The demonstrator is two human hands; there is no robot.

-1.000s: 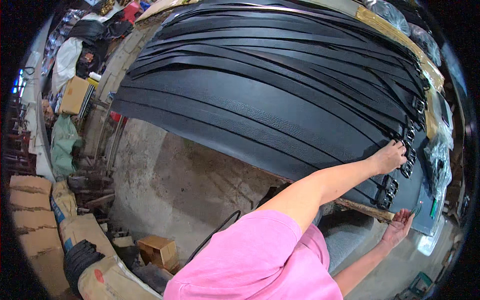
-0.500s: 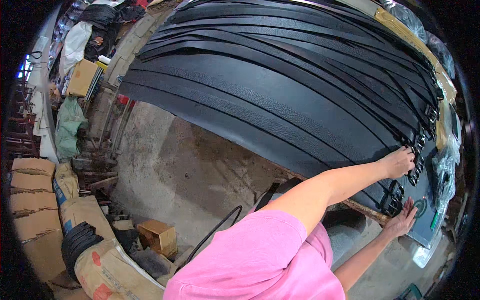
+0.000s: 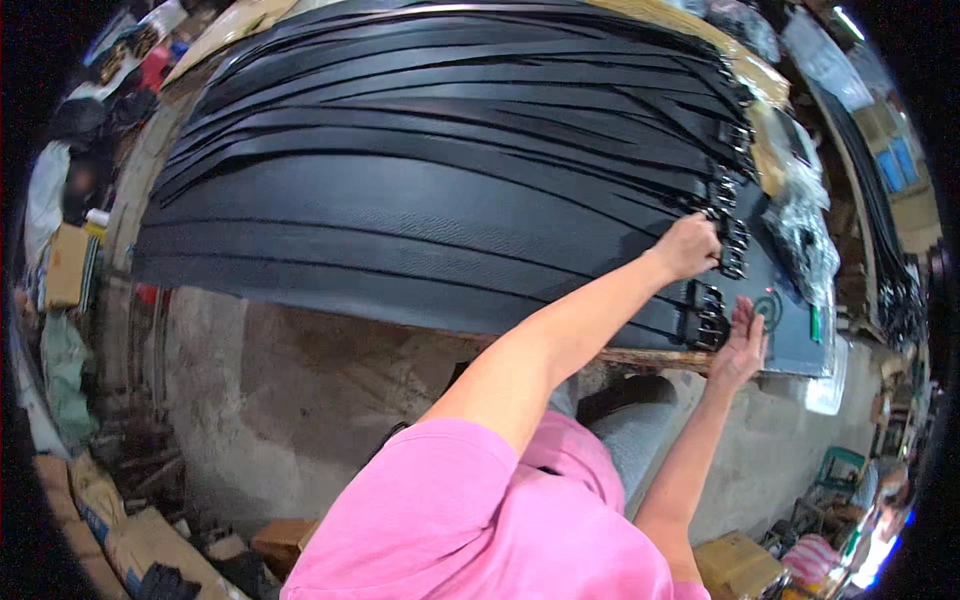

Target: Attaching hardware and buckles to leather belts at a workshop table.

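"So, where are the black buckles (image 3: 735, 250) lying?"

"They're sitting in a row near the bench's right edge, their black straps (image 3: 450, 118) stretching toward the left edge."

"And the fingers?"

"The left hand's (image 3: 690, 246) are curling inward at the buckles; how tightly, and on what, I can't tell. The right hand's (image 3: 740, 345) are spreading loosely above the near edge, a green ring (image 3: 768, 310) showing just beside them; whether they're touching it, I can't tell."

"Beyond?"

"Clear plastic (image 3: 802, 225) is lying along the right edge."
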